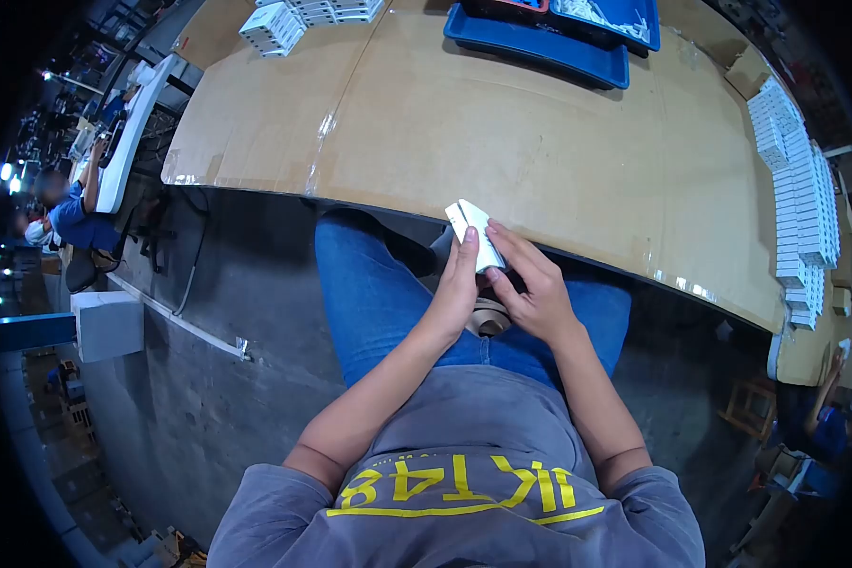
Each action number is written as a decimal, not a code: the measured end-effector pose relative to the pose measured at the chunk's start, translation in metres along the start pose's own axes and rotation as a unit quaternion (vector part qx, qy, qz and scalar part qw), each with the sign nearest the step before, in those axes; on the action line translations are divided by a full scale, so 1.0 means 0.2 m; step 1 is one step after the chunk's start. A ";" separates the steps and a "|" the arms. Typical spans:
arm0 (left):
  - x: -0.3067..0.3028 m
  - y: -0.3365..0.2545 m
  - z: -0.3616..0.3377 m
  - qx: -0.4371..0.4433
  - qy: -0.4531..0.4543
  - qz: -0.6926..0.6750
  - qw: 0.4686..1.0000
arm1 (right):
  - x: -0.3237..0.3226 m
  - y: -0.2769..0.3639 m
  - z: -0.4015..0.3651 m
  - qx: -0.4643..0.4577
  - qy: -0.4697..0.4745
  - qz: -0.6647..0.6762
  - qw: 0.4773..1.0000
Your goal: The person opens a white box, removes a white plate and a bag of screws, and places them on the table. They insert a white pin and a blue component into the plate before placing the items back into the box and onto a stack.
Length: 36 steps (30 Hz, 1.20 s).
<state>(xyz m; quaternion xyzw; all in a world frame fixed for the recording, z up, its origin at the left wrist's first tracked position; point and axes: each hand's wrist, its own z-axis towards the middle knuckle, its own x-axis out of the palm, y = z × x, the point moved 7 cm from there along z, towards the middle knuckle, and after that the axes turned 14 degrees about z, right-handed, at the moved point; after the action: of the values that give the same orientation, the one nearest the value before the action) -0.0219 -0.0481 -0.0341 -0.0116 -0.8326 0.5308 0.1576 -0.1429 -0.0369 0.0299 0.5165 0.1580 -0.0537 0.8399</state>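
In the centre of the frame a small white cardboard box (474,227) is held at the edge of the brown cardboard-covered tabletop (540,133). The left hand (457,289) and right hand (532,295) each close their grip on it from opposite sides, probably to keep it steady.

Blue trays (540,43) and white boxes (800,199) rest on the table (502,142).

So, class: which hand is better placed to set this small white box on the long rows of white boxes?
Probably the right hand: both hands hold the small white box, but the long rows lie on its side of the table; the left hand would cross over.
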 end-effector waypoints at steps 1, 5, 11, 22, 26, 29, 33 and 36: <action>0.00 0.02 0.01 0.007 -0.001 0.014 1.000 | 0.00 0.00 -0.01 -0.027 -0.003 -0.027 0.999; 0.00 0.04 0.01 0.029 -0.011 0.019 0.999 | 0.03 -0.02 -0.04 -0.039 -0.014 -0.062 0.997; -0.02 0.08 0.02 0.016 -0.034 0.002 0.999 | 0.06 -0.03 -0.06 -0.045 -0.015 -0.073 0.996; -0.06 0.00 0.04 -0.018 -0.019 0.028 0.999 | 0.07 -0.11 -0.07 0.185 -0.045 0.135 0.972; -0.07 -0.07 0.05 -0.049 -0.009 0.078 0.996 | 0.01 -0.12 -0.03 0.150 -0.078 0.130 0.977; -0.06 -0.10 0.04 -0.061 0.002 0.071 0.996 | -0.01 -0.19 -0.05 0.162 -0.104 0.176 0.965; -0.05 -0.12 0.04 -0.034 0.020 0.068 0.997 | -0.04 -0.23 -0.06 0.201 -0.129 0.199 0.950; -0.06 -0.14 0.05 0.050 0.011 0.075 0.996 | -0.05 -0.17 -0.03 0.200 -0.126 0.189 0.953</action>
<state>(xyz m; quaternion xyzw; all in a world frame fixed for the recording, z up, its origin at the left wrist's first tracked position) -0.0097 -0.0708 -0.0159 -0.0722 -0.7998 0.5822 0.1272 -0.1629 -0.0475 0.0019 0.6833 -0.0638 0.0103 0.7273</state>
